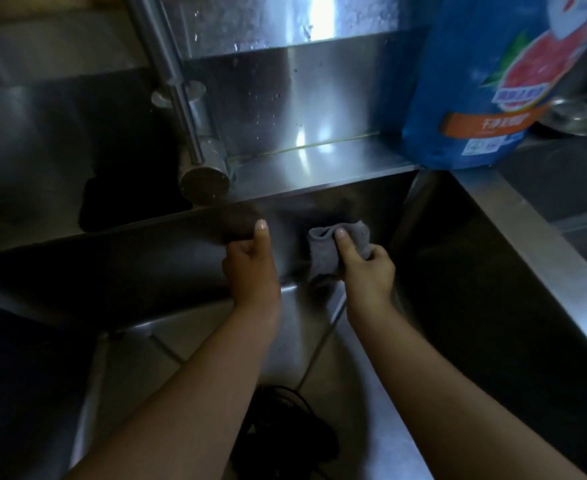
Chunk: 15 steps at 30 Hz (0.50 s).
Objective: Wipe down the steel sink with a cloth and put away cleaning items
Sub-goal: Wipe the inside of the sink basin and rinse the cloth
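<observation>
Steel sink point(513, 223) wall: right hand point(368, 271) grips cloth point(323, 251) (thumb raised).

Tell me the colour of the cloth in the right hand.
Grey; the head view shows the cloth in the right hand.

Bunched grey cloth point(333, 252), against far wall of steel sink point(513, 216), blue detergent bottle point(475, 81) on back-right rim.

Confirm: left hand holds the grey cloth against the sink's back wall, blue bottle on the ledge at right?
Wrong hand: head view shows the right hand holding the grey cloth against the sink's back wall; the left hand grips a dark thing. Blue bottle is on the ledge at right.
</observation>
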Each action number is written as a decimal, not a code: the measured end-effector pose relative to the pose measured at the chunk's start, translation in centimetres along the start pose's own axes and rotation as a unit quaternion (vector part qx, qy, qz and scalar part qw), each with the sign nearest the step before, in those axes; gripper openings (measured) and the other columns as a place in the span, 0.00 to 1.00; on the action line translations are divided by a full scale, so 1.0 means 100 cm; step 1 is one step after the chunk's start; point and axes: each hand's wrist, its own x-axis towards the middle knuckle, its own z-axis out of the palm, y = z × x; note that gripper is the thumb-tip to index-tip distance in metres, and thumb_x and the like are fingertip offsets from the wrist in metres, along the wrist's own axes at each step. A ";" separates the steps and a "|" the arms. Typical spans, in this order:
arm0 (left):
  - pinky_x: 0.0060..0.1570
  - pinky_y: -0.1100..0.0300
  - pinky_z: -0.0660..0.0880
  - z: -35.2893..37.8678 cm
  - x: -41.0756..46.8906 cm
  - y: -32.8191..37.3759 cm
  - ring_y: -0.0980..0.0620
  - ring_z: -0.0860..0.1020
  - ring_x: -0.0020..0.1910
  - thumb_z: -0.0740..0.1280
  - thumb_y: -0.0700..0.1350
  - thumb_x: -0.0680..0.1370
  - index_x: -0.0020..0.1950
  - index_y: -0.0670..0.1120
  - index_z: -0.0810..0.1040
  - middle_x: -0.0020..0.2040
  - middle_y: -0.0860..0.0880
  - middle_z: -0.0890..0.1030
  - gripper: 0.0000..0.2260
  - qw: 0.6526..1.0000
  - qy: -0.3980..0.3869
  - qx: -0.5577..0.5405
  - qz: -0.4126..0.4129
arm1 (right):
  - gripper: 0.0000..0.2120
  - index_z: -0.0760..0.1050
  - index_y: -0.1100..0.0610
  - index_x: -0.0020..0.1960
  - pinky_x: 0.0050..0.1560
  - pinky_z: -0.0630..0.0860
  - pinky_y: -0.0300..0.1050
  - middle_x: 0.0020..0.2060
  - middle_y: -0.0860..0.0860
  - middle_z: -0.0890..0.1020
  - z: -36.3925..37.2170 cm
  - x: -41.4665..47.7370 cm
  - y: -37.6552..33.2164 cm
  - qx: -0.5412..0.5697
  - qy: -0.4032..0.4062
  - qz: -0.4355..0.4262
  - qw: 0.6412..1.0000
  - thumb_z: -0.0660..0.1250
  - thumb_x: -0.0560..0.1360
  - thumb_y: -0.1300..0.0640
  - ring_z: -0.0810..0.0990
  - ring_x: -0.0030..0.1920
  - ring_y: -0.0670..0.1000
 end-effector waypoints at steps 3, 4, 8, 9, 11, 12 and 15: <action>0.54 0.46 0.72 0.011 -0.008 0.011 0.36 0.76 0.50 0.62 0.54 0.77 0.33 0.44 0.69 0.46 0.33 0.79 0.18 1.000 0.012 0.019 0.020 | 0.12 0.71 0.56 0.37 0.40 0.77 0.43 0.32 0.50 0.78 0.004 -0.003 -0.030 0.057 0.013 -0.018 0.998 0.74 0.68 0.53 0.77 0.36 0.48; 0.56 0.50 0.71 0.015 -0.010 0.016 0.38 0.76 0.52 0.63 0.54 0.76 0.32 0.46 0.68 0.47 0.34 0.79 0.17 1.000 0.020 0.015 0.016 | 0.13 0.71 0.55 0.37 0.40 0.76 0.43 0.32 0.50 0.78 0.008 -0.003 -0.039 0.057 0.019 -0.030 0.998 0.74 0.68 0.52 0.77 0.37 0.49; 0.52 0.57 0.66 0.024 -0.015 0.022 0.40 0.72 0.58 0.63 0.55 0.76 0.38 0.44 0.69 0.53 0.37 0.77 0.16 0.999 0.050 0.015 -0.012 | 0.17 0.69 0.54 0.40 0.56 0.75 0.53 0.48 0.59 0.79 0.020 -0.005 -0.056 0.024 0.036 -0.044 0.998 0.75 0.66 0.47 0.79 0.50 0.56; 0.52 0.58 0.66 0.026 -0.015 0.021 0.41 0.72 0.58 0.63 0.55 0.76 0.42 0.44 0.70 0.54 0.36 0.76 0.15 0.998 0.055 0.012 -0.018 | 0.18 0.69 0.55 0.42 0.59 0.73 0.54 0.51 0.60 0.78 0.021 -0.005 -0.056 0.015 0.039 -0.039 0.998 0.75 0.66 0.47 0.78 0.53 0.57; 0.51 0.58 0.66 0.029 -0.016 0.020 0.41 0.72 0.58 0.63 0.55 0.76 0.44 0.43 0.68 0.55 0.36 0.75 0.15 0.998 0.066 0.009 -0.021 | 0.19 0.69 0.57 0.46 0.59 0.73 0.52 0.53 0.60 0.77 0.022 -0.006 -0.053 0.005 0.035 -0.039 0.999 0.74 0.67 0.47 0.77 0.54 0.57; 0.51 0.58 0.65 0.029 -0.016 0.019 0.41 0.72 0.58 0.63 0.55 0.76 0.42 0.44 0.67 0.55 0.36 0.75 0.15 0.997 0.068 0.006 -0.020 | 0.19 0.68 0.57 0.47 0.58 0.73 0.48 0.54 0.60 0.77 0.023 -0.006 -0.053 0.003 0.034 -0.046 0.998 0.73 0.68 0.47 0.77 0.54 0.56; 0.50 0.59 0.63 0.032 -0.017 0.019 0.41 0.72 0.56 0.64 0.54 0.76 0.35 0.48 0.63 0.55 0.36 0.74 0.16 0.997 0.071 0.001 -0.014 | 0.18 0.68 0.57 0.47 0.45 0.67 0.34 0.53 0.58 0.75 0.022 -0.003 -0.047 -0.013 0.043 -0.084 0.995 0.73 0.69 0.49 0.75 0.49 0.53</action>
